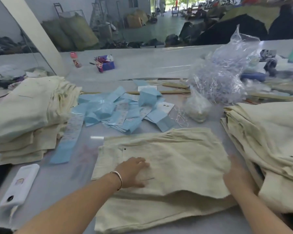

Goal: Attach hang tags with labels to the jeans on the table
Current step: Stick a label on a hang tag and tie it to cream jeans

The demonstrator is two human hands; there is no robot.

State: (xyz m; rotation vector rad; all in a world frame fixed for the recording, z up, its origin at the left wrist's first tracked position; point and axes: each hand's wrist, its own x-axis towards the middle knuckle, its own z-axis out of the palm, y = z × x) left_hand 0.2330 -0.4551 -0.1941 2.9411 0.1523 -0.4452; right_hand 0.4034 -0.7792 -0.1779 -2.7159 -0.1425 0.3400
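Head view looks down on a pale grey tabletop (150,68) in a big, dim workroom, with stuffed sacks (78,31) leaning against the far wall and dark cloth heaps on the floor beyond. At the near edge lies one pair of cream jeans (167,162), folded flat. The left hand (134,173), a bangle on its wrist, rests on the cloth with fingers straight and spread. The right hand (238,174) lies at the jeans' right edge; it is blurred, its fingers look relaxed and straight, pinching nothing I can make out. A stack of folded cream jeans (29,115) sits at the left edge, another stack (267,132) at the right edge. Between them, toward the middle, blue hang tags and labels (118,112) lie scattered. Just right of those stands a clear plastic bag (223,76) of strings. A white phone (19,184) lies at the near left corner.
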